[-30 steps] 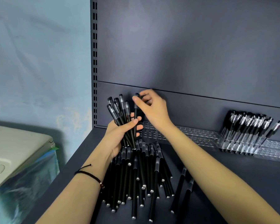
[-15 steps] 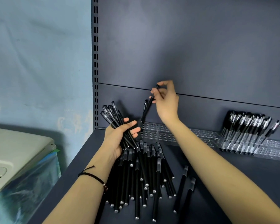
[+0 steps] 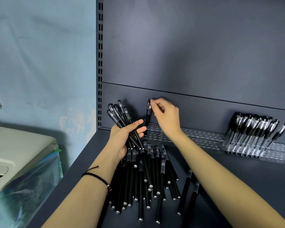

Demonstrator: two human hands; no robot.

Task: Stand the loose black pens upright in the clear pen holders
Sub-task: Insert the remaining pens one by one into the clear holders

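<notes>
My left hand (image 3: 122, 139) grips a bundle of black pens (image 3: 120, 117), caps pointing up and left. My right hand (image 3: 167, 116) pinches the top of one black pen (image 3: 148, 112), which stands upright with its lower end in the left end of the clear pen holder (image 3: 155, 134). A heap of loose black pens (image 3: 146, 175) lies on the dark shelf in front of the holder. Farther right, a second clear holder (image 3: 247, 145) is filled with several upright pens.
Two separate black pens (image 3: 187, 186) lie right of the heap. The dark shelf (image 3: 245, 186) has a back panel close behind the holders and a slotted upright (image 3: 99, 63) at its left. A beige lidded bin (image 3: 15, 153) stands left of the shelf edge.
My right hand carried one pen from the bundle to the holder's left end and lowered it upright. My left hand with the bundle stayed roughly in place.
</notes>
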